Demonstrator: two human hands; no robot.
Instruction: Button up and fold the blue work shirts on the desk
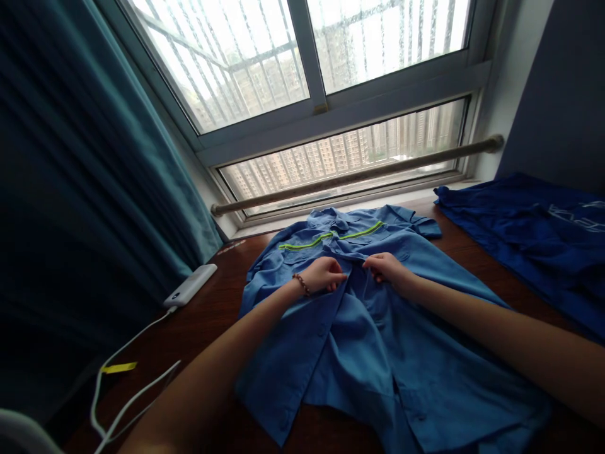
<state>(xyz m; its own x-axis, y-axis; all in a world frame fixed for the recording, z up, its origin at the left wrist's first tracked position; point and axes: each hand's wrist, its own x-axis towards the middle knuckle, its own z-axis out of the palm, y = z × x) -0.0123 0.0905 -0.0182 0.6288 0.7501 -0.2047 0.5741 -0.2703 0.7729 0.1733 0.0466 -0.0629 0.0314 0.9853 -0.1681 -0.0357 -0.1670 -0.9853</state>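
A light blue work shirt [378, 340] with yellow-green reflective stripes across the chest lies flat on a dark wooden table [208, 315], collar toward the window. My left hand [324, 274], with a bead bracelet on the wrist, pinches the left front edge of the shirt near the chest. My right hand [385, 266] pinches the right front edge just beside it. Both hands have curled fingers pressed on the fabric at the shirt's opening, nearly touching each other.
A darker blue garment [529, 233] lies on the right side of the table. A white power bank [190, 285] with a white cable [127, 353] sits at the left. A teal curtain [94, 157] hangs at left; a window with a rail stands behind.
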